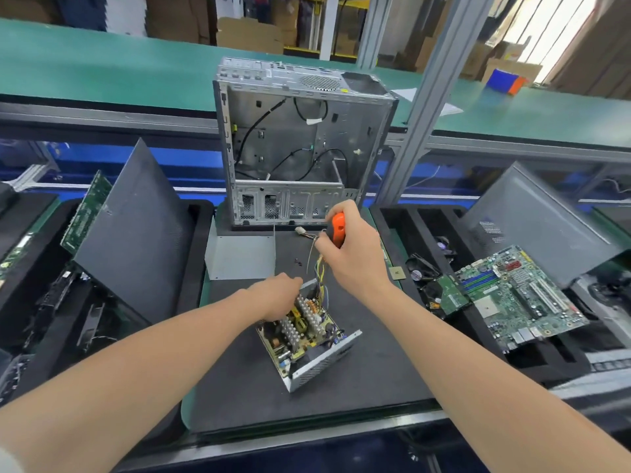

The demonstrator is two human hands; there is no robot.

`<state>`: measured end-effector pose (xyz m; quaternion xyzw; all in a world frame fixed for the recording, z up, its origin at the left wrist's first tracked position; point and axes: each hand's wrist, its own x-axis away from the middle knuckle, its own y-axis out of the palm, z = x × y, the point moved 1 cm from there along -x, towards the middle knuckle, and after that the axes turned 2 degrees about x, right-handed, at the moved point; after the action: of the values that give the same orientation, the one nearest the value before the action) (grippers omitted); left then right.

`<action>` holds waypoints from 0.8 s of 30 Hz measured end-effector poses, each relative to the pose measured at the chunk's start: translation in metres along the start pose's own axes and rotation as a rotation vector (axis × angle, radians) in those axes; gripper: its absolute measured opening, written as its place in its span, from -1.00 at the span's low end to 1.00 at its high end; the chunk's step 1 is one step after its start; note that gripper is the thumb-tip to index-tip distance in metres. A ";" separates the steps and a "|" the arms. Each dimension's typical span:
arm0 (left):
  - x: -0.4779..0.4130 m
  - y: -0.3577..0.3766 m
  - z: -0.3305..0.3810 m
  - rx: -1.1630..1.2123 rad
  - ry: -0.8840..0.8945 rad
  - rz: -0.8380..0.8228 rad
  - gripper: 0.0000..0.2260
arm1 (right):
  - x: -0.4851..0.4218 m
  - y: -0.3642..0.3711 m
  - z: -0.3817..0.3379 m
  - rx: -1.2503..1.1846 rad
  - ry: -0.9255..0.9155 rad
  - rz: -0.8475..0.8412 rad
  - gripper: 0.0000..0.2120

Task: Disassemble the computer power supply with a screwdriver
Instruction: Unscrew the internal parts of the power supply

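An empty silver metal computer case stands behind the dark work mat. Mid-mat lies the opened silver power supply box, its circuit board, ribbed heatsinks and coloured wires exposed. The left hand grips its far edge. The right hand is curled around an orange-handled screwdriver.

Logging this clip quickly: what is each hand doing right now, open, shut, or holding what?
Left hand: grips the power supply.
Right hand: grips the orange screwdriver.

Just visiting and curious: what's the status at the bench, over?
Right hand grips orange screwdriver. Left hand holds power supply, cover off, board exposed. Loose wires beside right hand.
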<state>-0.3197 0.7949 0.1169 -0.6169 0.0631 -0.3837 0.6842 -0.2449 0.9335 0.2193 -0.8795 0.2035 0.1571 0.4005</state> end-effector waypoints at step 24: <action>0.055 0.034 -0.028 0.952 0.002 0.228 -0.65 | 0.050 0.030 -0.003 -0.044 -0.063 -0.221 -0.74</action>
<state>-0.2819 0.7379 0.1009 -0.2243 -0.0517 -0.2934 0.9279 -0.2156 0.9016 0.1800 -0.8997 0.0890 0.1440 0.4024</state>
